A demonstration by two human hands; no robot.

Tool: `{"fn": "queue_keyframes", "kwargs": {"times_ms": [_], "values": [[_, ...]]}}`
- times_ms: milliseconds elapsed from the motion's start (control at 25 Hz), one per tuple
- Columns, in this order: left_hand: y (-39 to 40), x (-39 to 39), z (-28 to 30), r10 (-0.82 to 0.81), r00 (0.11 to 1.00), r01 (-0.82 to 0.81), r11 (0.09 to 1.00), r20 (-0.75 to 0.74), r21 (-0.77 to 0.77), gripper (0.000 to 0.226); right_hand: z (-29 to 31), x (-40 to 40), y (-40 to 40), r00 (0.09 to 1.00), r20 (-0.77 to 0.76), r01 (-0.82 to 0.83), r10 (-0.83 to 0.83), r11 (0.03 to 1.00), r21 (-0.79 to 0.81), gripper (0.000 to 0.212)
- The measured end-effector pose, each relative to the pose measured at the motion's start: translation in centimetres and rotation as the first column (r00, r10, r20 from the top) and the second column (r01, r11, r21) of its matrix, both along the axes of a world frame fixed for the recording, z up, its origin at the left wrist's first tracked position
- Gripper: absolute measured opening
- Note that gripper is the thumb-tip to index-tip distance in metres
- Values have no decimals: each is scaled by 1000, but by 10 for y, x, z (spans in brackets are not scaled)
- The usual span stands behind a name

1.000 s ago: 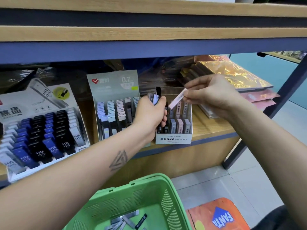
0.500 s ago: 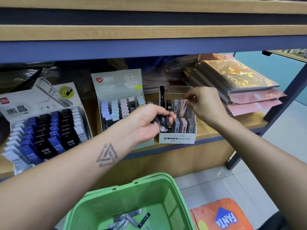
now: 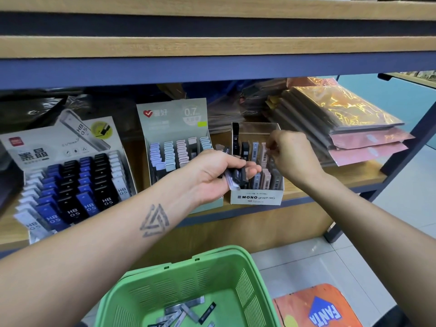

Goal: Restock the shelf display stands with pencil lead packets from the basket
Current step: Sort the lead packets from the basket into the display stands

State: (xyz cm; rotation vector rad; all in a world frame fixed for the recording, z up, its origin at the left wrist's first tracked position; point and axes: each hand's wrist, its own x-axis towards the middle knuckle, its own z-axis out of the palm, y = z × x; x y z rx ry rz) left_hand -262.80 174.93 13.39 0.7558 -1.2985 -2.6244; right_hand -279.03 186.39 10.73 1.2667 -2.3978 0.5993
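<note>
The white MONO graph display stand (image 3: 257,197) sits on the wooden shelf with rows of black, grey and pink lead packets standing in it. My left hand (image 3: 212,178) hovers at the stand's front left corner and grips a small bundle of black and grey lead packets (image 3: 236,177). Over the back rows my right hand (image 3: 291,155) curls its fingertips, pinching the top of a pink packet (image 3: 263,152) that stands in the stand. Below, the green basket (image 3: 213,263) holds several loose packets (image 3: 184,312).
Left of the MONO stand are a grey-green 0.7 stand (image 3: 173,114) and a large HB 0.5 stand (image 3: 59,149), both well filled. Wrapped notebooks (image 3: 342,119) are stacked at right. An upper shelf board (image 3: 212,46) overhangs. An orange Fanta mat (image 3: 318,308) lies on the floor.
My right hand brought the pink packet down from the air into the MONO stand's back rows. My left hand lowered and turned its bundle to the stand's front.
</note>
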Motion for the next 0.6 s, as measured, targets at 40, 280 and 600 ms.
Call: {"fn": "queue_keyframes", "kwargs": {"times_ms": [40,280,600], "values": [[0,1,0,6,1000,-5,1000,-5,13,13,1,2,1,1000,-19,9,-9,1000,8,7],[-2,4,2,18,996,-15,999,-86,31,31,28,32,-1,793,561,-139,239,966,-216,12],[-2,10,4,14,995,-13,1000,-102,17,33,32,29,4,302,867,-244,397,911,-332,25]]}}
